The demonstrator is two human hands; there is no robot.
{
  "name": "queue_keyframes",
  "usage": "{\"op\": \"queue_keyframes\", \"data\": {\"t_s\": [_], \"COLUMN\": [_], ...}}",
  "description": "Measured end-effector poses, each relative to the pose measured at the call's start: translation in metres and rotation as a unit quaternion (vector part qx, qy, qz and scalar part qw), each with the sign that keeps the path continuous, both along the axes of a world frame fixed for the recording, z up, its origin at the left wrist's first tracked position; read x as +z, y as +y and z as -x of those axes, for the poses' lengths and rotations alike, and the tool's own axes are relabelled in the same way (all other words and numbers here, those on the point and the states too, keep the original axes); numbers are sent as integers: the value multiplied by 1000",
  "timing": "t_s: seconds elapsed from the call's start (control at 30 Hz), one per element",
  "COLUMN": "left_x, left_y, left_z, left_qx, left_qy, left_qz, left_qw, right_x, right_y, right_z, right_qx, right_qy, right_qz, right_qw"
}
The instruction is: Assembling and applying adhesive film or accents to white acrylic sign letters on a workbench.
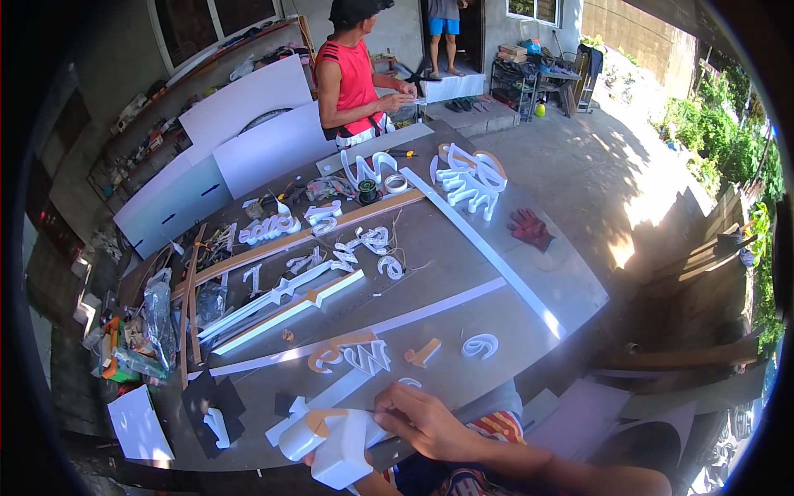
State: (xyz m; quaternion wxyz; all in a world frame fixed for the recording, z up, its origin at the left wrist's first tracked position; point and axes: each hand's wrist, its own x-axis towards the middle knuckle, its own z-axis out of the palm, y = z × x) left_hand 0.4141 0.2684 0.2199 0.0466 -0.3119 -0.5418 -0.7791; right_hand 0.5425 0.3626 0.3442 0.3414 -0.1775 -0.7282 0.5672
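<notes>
Close to me, a large white hollow letter [341, 450] with a tan patch on its upper part is tilted over the table's near edge. My left hand [309, 458] supports it from below; most of that hand is hidden behind the letter. My right hand [422, 423] is closed at the letter's right side, fingertips pinched together near its edge. What lies between those fingers is too small to make out. Beyond the hands are a white and tan letter group [356, 354], a small tan-faced letter [423, 354] and a white curved letter [480, 345].
The grey table [463, 306] carries long white strips [496, 260], more white letters [471, 178] and a dark red glove [531, 229]. Tools and plastic bags crowd its left side. A person in a red sleeveless top [351, 87] stands at the far edge; another stands in the doorway.
</notes>
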Motion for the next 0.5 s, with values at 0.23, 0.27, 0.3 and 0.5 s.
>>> {"op": "queue_keyframes", "data": {"t_s": [0.23,0.27,0.3,0.5], "left_x": [19,22,25,47], "left_y": [7,8,8,7], "left_z": [-3,-4,-4,-9], "left_qx": [-15,-17,-18,-28], "left_qy": [79,90,101,165], "left_qz": [41,47,53,87], "left_qw": [996,995,993,982], "right_x": [3,4,4,7], "right_y": [-7,-8,-10,-15], "right_z": [-6,-7,-7,-10], "right_qx": [-68,-72,-71,-108], "right_qy": [-30,-35,-34,-46], "right_qz": [-49,-44,-45,-50], "right_qw": [996,996,996,992]}}
